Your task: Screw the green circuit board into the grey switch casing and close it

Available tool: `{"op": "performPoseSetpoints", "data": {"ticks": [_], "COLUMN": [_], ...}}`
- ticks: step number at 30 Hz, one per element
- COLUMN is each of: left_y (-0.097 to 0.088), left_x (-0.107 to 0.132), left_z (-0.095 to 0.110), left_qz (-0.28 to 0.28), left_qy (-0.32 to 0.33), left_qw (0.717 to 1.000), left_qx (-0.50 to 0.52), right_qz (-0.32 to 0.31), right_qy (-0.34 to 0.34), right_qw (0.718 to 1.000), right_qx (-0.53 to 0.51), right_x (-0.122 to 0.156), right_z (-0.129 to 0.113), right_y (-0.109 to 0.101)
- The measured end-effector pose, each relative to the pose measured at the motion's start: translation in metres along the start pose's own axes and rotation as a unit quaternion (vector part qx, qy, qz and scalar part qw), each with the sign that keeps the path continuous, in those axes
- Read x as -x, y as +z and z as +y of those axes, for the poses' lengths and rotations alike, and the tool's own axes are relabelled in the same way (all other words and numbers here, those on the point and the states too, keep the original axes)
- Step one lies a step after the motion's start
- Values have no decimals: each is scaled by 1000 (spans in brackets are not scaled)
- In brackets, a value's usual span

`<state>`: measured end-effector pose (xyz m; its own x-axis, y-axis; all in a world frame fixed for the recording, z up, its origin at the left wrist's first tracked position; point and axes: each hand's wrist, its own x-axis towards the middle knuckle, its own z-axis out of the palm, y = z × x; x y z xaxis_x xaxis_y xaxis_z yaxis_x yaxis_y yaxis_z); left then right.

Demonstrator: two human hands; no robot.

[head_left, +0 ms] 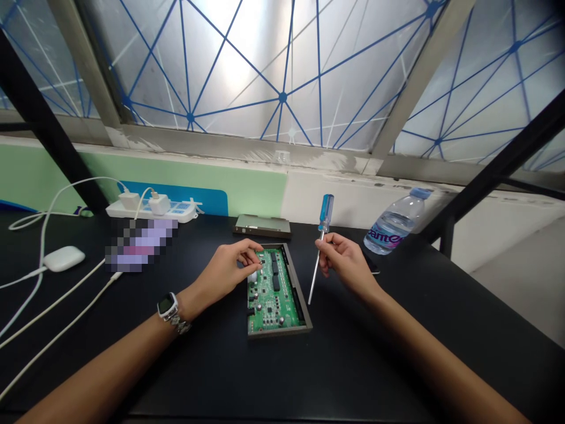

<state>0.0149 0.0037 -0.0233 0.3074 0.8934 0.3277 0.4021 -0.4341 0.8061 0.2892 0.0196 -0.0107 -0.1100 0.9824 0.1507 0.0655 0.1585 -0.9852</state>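
A green circuit board [274, 291] lies in an open grey case [304, 300] on the black table. My left hand [229, 268] rests at the board's upper left edge, its fingers curled and pinched on the board there; what they pinch is too small to name. My right hand [342, 259], to the right of the case, is closed on the shaft of a blue-handled screwdriver [321, 241]. The screwdriver stands nearly upright, handle up, its tip close to the case's right rim.
A grey metal cover [262, 225] lies just behind the case. A water bottle [395, 227] lies on its side at the right. A white power strip [152, 207] with plugs, white cables [48, 306] and a small white device [64, 258] occupy the left. The table edge runs diagonally at right.
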Motion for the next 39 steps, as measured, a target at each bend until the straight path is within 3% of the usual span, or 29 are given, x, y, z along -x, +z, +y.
{"op": "performPoseSetpoints", "data": {"ticks": [7, 18, 39], "left_y": [0, 3, 3], "left_x": [1, 2, 2], "left_z": [-2, -2, 1], "left_qz": [3, -5, -10], "left_qy": [-1, 0, 1], "left_qw": [1000, 1000, 1000], "left_qx": [2, 3, -4], "right_qz": [37, 37, 33], "right_qy": [-65, -100, -83], "right_qw": [996, 989, 990], "right_qx": [-51, -100, -106], "right_x": [10, 19, 21], "right_z": [-15, -9, -10], "right_y": [6, 23, 26]}}
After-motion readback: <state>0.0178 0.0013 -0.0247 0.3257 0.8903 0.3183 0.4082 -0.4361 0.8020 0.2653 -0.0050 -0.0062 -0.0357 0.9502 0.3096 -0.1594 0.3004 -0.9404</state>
